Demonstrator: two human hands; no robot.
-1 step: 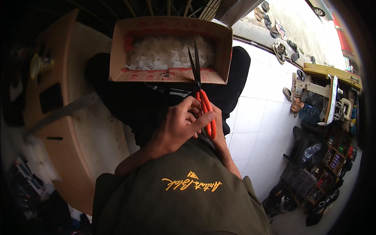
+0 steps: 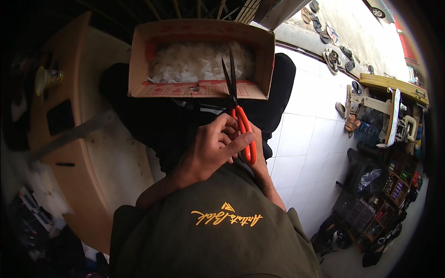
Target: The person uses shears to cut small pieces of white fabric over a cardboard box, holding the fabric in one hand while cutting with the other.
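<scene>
A pair of scissors (image 2: 240, 116) with orange handles and long dark blades points away from me, its blades slightly apart over the near rim of the cardboard box (image 2: 199, 91). White and off-white scraps (image 2: 194, 60) fill the box floor. Behind the handles is my right hand (image 2: 257, 149), closed round them, its fingers mostly hidden. My left hand (image 2: 209, 146) is closed close against it, fingers curled and thumb laid across the orange handle. Whatever those left fingers pinch, if anything, is hidden.
The box rests between my dark-trousered legs (image 2: 283, 83). At left stands a wooden bench (image 2: 76, 157) with a yellow cup (image 2: 48, 79) and a dark flat device (image 2: 60, 116). White floor tiles (image 2: 301, 139), a vise (image 2: 410, 127) and shelves of small items (image 2: 394, 185) are at right.
</scene>
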